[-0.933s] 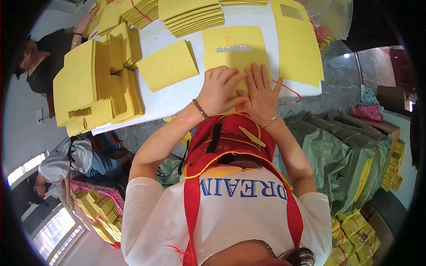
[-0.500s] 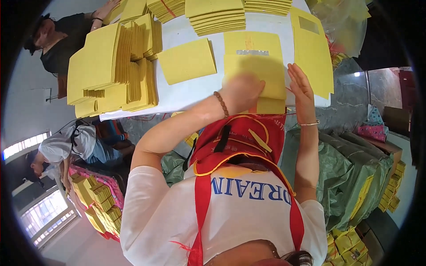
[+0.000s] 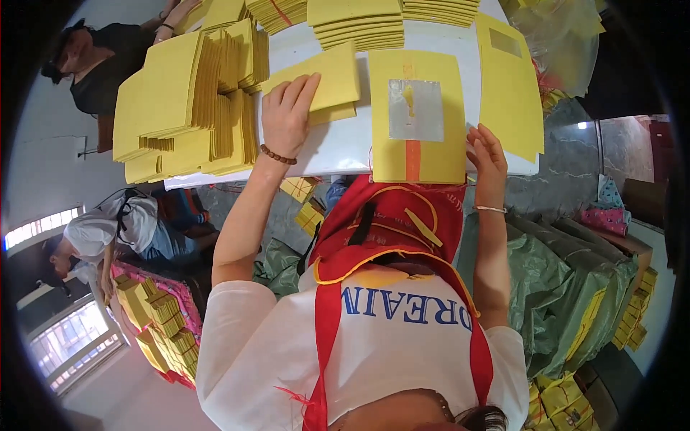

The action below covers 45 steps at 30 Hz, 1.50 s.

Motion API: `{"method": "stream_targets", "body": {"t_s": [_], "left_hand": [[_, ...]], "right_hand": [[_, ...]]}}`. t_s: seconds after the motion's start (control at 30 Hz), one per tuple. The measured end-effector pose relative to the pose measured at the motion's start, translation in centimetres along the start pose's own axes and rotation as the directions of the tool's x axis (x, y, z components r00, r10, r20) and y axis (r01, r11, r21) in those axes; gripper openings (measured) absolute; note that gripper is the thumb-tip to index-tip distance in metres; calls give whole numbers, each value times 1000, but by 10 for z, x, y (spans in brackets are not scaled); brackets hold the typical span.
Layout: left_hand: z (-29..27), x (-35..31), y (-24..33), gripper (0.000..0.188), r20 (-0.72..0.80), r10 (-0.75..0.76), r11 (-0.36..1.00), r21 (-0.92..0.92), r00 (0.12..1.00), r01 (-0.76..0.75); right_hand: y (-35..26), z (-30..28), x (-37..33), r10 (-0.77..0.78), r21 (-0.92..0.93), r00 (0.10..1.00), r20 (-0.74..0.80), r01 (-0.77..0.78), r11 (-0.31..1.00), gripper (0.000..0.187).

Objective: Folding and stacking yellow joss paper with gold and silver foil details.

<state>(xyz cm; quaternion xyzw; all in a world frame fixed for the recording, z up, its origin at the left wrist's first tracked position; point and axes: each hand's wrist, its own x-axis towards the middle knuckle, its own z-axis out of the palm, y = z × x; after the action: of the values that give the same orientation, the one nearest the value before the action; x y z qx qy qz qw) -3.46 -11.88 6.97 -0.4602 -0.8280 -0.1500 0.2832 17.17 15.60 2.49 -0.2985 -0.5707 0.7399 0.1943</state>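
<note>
My left hand (image 3: 285, 118) grips a folded yellow paper piece (image 3: 327, 75) by its near left edge, fingers bent over the top. The piece is tilted above another folded yellow piece (image 3: 336, 113), which it mostly covers. In front of me a flat yellow sheet (image 3: 392, 161) lies at the table's near edge. It bears a shiny grey-white square patch (image 3: 431, 118) and an orange strip (image 3: 412, 159). My right hand (image 3: 489, 159) rests beside that sheet's right edge, fingers extended and thumb apart, holding nothing I can see.
Stacked folded yellow pieces (image 3: 169, 93) stand at the left of the white table (image 3: 316, 159), with another stack (image 3: 356, 25) at the far side. Flat yellow sheets (image 3: 510, 93) lie on the right. A person in black (image 3: 118, 65) is at the far left; another in white (image 3: 118, 226) bends over yellow bundles.
My left hand has moved left from the middle sheet to the folded pieces, now with a folded piece in it. The sheet before me now shows its grey-white patch fully. My right hand stays nearly in place.
</note>
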Motion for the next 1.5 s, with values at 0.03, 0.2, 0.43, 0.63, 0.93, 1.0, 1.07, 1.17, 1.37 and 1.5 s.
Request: {"method": "stream_targets", "body": {"t_s": [0.03, 0.2, 0.43, 0.63, 0.93, 1.0, 1.07, 1.17, 1.37, 1.5], "left_hand": [[8, -13, -8, 55, 37, -20, 996, 93, 999, 16], [41, -44, -18, 51, 169, -5, 992, 126, 986, -16], [35, -29, -13, 49, 176, -40, 983, 185, 984, 7], [49, -42, -17, 53, 333, -55, 995, 97, 941, 24], [45, -45, -18, 51, 365, -63, 998, -3, 929, 69], [46, -45, -16, 52, 365, -54, 998, -6, 929, 60], [49, -51, -15, 56, 435, -74, 996, 70, 897, 48], [53, -53, -16, 57, 441, -77, 996, 66, 894, 53], [50, -50, -20, 52, 370, -19, 998, 57, 929, -3], [42, -36, -14, 47, 347, -10, 999, 51, 938, -8]], "right_hand": [[3, 1, 1, 1, 1, 1000, 1, -1, 1000, 35], [12, 7, 2, -141, -114, 985, 102, 152, 982, 30], [13, 1, 1, -98, -110, 988, 116, 111, 988, 30], [11, 3, 2, -53, -134, 994, 98, 66, 989, 30], [13, 3, 5, -106, -133, 988, 110, 120, 984, 30], [15, 1, 6, -88, -161, 992, 95, 103, 982, 30], [15, 2, 5, -85, -162, 992, 94, 100, 982, 30], [16, 2, 5, -89, -154, 992, 88, 102, 983, 29], [11, 1, 1, -123, -101, 986, 116, 135, 986, 29], [9, -7, 1, -169, -110, 983, 73, 177, 978, 29]]}}
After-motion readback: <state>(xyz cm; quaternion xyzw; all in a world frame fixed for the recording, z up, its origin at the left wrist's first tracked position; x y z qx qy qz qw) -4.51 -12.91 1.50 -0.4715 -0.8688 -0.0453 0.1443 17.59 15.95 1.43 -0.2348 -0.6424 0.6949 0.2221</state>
